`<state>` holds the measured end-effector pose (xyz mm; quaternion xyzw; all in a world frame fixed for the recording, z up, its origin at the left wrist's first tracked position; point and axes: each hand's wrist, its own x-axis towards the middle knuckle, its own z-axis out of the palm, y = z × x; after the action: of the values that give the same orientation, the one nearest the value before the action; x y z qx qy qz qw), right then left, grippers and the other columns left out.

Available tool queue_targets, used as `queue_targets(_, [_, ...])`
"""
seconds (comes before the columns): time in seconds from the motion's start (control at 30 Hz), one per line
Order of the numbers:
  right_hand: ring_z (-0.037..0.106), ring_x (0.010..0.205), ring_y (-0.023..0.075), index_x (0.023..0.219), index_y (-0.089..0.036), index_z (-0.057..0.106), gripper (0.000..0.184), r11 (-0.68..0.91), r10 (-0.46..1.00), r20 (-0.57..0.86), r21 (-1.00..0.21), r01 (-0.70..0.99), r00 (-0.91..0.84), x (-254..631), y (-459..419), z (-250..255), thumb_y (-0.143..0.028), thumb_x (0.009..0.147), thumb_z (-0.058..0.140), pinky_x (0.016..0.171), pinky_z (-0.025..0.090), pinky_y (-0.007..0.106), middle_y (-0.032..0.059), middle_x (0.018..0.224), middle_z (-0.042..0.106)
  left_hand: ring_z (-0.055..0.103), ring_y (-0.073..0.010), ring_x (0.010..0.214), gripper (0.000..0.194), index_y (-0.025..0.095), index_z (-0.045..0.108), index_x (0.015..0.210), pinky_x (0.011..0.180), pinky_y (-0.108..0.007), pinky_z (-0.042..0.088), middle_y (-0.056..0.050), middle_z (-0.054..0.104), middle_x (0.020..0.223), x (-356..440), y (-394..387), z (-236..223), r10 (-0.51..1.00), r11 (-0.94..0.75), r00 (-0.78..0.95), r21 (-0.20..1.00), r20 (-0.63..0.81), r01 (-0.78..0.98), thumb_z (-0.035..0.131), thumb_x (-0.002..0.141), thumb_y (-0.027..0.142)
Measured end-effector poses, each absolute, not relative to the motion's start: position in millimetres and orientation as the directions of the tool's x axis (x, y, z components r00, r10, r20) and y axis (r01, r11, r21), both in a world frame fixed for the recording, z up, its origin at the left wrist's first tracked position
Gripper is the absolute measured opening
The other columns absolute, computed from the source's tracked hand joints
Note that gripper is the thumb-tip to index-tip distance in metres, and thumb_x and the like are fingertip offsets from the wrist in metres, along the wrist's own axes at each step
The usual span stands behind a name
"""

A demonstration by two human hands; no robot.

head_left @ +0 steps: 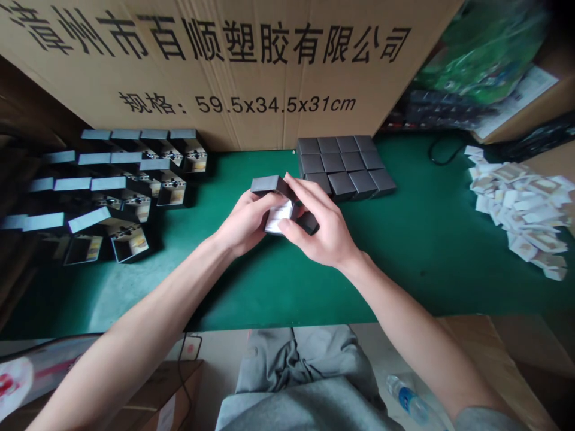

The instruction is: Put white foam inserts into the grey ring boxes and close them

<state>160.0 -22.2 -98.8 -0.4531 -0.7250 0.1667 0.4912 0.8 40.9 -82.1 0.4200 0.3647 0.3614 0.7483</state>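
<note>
Both hands hold a small black hinged box (266, 185) over the middle of the green table. Its lid is raised, and a white insert (277, 220) shows inside. My left hand (245, 222) wraps round the box's left side, its thumb over the opening. From the right, my right hand (327, 230) presses its thumb on the white insert while its fingers reach behind the lid. Below the right hand's palm, part of another dark box (309, 222) is visible; the rest is hidden. Closed black boxes (345, 160) stand in a tight block just beyond the right hand.
Several open black boxes (173, 193) stand in rows at the left. White folded pieces (521, 206) are heaped at the right on the green table (417, 239). A large cardboard carton (251, 78) stands along the back. A plastic bottle (408, 400) lies below the table edge.
</note>
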Motion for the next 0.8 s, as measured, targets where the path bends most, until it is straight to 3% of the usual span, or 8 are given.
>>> queue_targets(0.13, [0.055,0.144,0.0301,0.158,-0.024,0.048,0.062,0.557,0.801,0.583,-0.637,0.533,-0.14,161,-21,-99,-0.054,0.104,0.054,0.12,0.051,0.052,0.0118,0.155,0.058,0.065,-0.0144,0.076,0.019,0.016,0.071,0.085,0.072,-0.026,0.053,0.0,0.07,0.08,1,42,-82,0.84,0.397,0.492,0.877,-0.228,-0.272,0.083,0.071,0.022])
queue_targets(0.37, [0.057,0.142,0.0302,0.157,-0.023,0.05,0.062,0.548,0.801,0.587,-0.644,0.534,-0.114,161,-20,-101,-0.054,0.104,0.055,0.119,0.052,0.052,0.0131,0.154,0.059,0.065,-0.0137,0.071,0.022,0.014,0.073,0.083,0.067,-0.025,0.052,-0.003,0.072,0.08,-2,41,-83,0.831,0.391,0.507,0.889,-0.229,-0.24,0.086,0.075,0.03])
queue_targets(0.47, [0.06,0.137,0.0301,0.155,-0.024,0.052,0.059,0.519,0.816,0.572,-0.663,0.54,-0.081,160,-20,-101,-0.053,0.103,0.057,0.11,0.058,0.049,0.0125,0.151,0.061,0.067,-0.0155,0.073,0.029,0.016,0.075,0.088,0.068,-0.026,0.053,-0.004,0.075,0.085,-3,42,-88,0.848,0.323,0.502,0.916,-0.169,-0.237,0.088,0.077,0.04])
queue_targets(0.6, [0.069,0.117,0.0252,0.148,-0.022,0.058,0.051,0.494,0.83,0.556,-0.707,0.506,-0.034,159,-19,-100,-0.047,0.103,0.057,0.088,0.066,0.038,0.0129,0.143,0.066,0.066,-0.0144,0.067,0.035,0.016,0.077,0.086,0.064,-0.026,0.053,-0.004,0.075,0.082,-2,42,-93,0.878,0.234,0.466,0.945,-0.106,-0.227,0.093,0.074,0.044])
queue_targets(0.8, [0.072,0.099,0.0207,0.127,-0.02,0.069,0.031,0.49,0.819,0.572,-0.746,0.451,0.055,160,-19,-99,-0.035,0.103,0.058,0.084,0.066,0.035,0.011,0.124,0.073,0.064,-0.0142,0.067,0.037,0.018,0.077,0.086,0.063,-0.026,0.052,-0.003,0.075,0.083,0,40,-91,0.88,0.23,0.464,0.946,-0.102,-0.228,0.097,0.068,0.043])
